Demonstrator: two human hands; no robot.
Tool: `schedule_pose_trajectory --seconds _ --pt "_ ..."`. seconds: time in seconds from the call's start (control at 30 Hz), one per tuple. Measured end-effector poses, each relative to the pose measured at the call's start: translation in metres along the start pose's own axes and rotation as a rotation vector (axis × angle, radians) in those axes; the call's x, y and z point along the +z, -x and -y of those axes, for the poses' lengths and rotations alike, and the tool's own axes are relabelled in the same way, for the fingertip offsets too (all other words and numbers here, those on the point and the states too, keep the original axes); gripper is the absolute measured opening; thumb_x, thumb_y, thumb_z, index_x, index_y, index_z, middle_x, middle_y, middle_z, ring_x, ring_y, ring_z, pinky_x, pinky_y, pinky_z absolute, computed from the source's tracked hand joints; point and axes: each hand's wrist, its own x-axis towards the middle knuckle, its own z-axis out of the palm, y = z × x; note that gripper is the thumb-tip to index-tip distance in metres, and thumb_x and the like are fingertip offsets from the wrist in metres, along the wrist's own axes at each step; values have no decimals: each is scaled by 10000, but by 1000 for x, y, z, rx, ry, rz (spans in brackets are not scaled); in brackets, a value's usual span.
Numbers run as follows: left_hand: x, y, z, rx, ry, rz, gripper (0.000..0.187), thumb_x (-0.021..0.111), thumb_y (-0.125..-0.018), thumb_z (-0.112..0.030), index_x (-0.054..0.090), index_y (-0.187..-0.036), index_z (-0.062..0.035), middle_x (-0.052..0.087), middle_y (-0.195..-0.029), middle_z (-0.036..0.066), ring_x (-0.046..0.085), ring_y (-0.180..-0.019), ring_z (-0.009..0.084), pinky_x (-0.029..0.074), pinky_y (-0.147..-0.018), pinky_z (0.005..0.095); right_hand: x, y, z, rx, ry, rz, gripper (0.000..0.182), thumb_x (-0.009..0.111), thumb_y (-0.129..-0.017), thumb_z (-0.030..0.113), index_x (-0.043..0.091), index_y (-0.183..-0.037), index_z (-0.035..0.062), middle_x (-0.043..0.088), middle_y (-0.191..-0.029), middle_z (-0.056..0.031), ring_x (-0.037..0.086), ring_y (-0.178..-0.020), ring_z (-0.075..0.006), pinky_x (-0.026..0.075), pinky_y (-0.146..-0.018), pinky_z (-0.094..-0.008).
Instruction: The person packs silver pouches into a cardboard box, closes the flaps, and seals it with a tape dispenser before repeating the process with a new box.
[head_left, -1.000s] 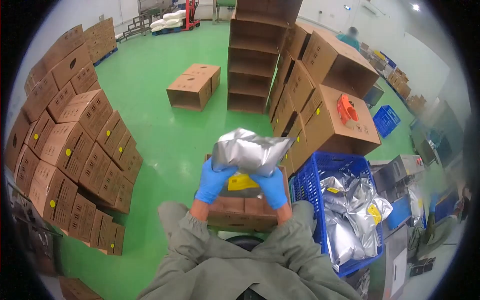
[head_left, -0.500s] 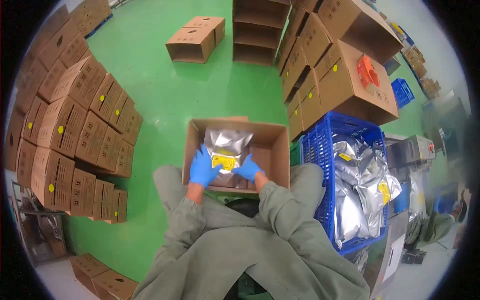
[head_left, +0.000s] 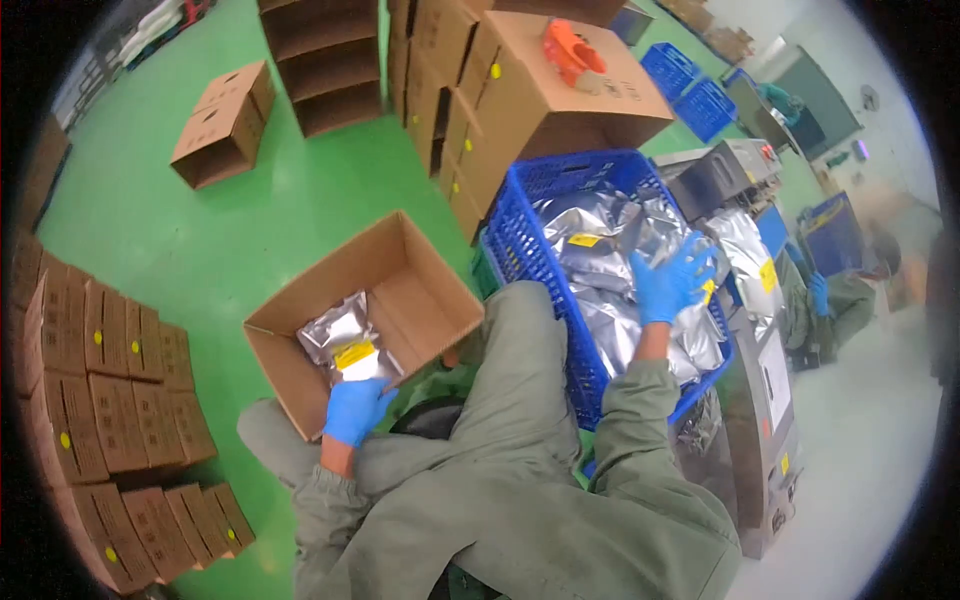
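An open cardboard box [head_left: 425,305] stands at my knees, with a silver foil bag [head_left: 340,327] bearing a yellow label lying inside. My left hand [head_left: 358,410], in a blue glove, is at the near rim, its fingers closed over the edge beside the bag's lower end. To the right, a blue plastic crate [head_left: 580,370] is filled with silver foil bags [head_left: 590,255]. My right hand [head_left: 672,280], also gloved in blue, lies over these bags with its fingers spread. Whatever is under that palm is hidden.
Stacked cartons [head_left: 120,420] rise at the left. More cartons [head_left: 560,100] stand beyond the crate, topped by an orange tape dispenser [head_left: 573,55]. An open carton [head_left: 225,125] lies on the green floor. A metal machine [head_left: 725,175] and another person [head_left: 835,310] are at the right.
My right hand has left the bag in the box and reached right onto the bags in the crate. My left hand has shifted to the box's near rim. The view has turned right.
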Motion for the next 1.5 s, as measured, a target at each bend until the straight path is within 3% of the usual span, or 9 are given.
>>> schedule_pose_trajectory --seconds 0.27,0.43,0.7,1.0,1.1,1.17,1.33,1.4,1.5 --pt "-16 2 -9 -103 173 281 448 664 -792 -494 720 -1044 -128 698 -943 143 673 -858 318 532 -758 402 53 -42 -105 183 -357 304 1334 801 -531 639 186 -1459 -97 417 -1375 -346 450 -1276 -420 375 -1065 -412" --pt "-11 -3 -2 -166 423 365 554 639 -813 -520 690 -1096 -47 693 -1020 185 672 -946 321 519 -854 383 44 -37 -111 99 -361 278 626 773 -614 389 618 -1037 -46 679 -902 -159 653 -785 -269 505 -720 -367" --pt "-22 -16 -1 -131 447 318 673 685 -817 -467 565 -1272 14 626 -1202 211 599 -1142 277 460 -967 343 -32 8 -77 152 -969 347 290 722 -703 155 598 -902 -16 605 -750 -54 571 -655 -138 457 -579 -310" --pt "-45 -86 -99 -96 1700 -137 568 696 -836 -195 490 -1323 10 602 -1196 87 582 -1055 170 475 -907 324 -116 96 63 -944 -1297 469 622 811 -702 193 551 -1232 -5 551 -1218 -153 491 -1174 -308 409 -980 -390" --pt "-65 -91 -70 -364 1585 -227 412 682 -853 -207 592 -1158 55 642 -1030 62 611 -899 132 502 -797 274 -21 137 115 -614 -1500 640 639 783 -757 190 509 -1285 -47 563 -1269 -142 514 -1194 -255 419 -991 -378" --pt "-74 -85 -40 -514 1365 -125 438 653 -875 -199 560 -1224 48 642 -1100 79 628 -979 149 514 -865 285 -13 147 139 -104 -1394 1941 541 736 -816 160 529 -1272 -44 618 -1197 -102 589 -1081 -187 463 -929 -337" --pt "-101 -52 -37 -300 1578 -342 340 669 -866 -177 624 -1097 69 650 -915 49 612 -783 120 518 -718 252 -63 156 146 -309 -1630 1758 407 711 -821 91 582 -1189 -26 665 -1083 -73 629 -960 -144 497 -861 -288" --pt "-98 -46 -35 -112 1547 -579 303 622 -884 -127 597 -1155 8 648 -976 24 603 -877 108 507 -795 268 -84 152 141 -750 -1657 1141 422 744 -786 78 587 -1166 -20 666 -1078 -73 631 -924 -131 514 -809 -289" --pt "-96 -65 -28 -199 1379 -714 231 611 -895 -139 616 -1070 12 651 -905 39 594 -817 99 501 -731 271 -58 148 159 -616 -1645 1354 448 773 -765 98 590 -1160 -8 669 -1035 -61 633 -848 -111 519 -746 -265"
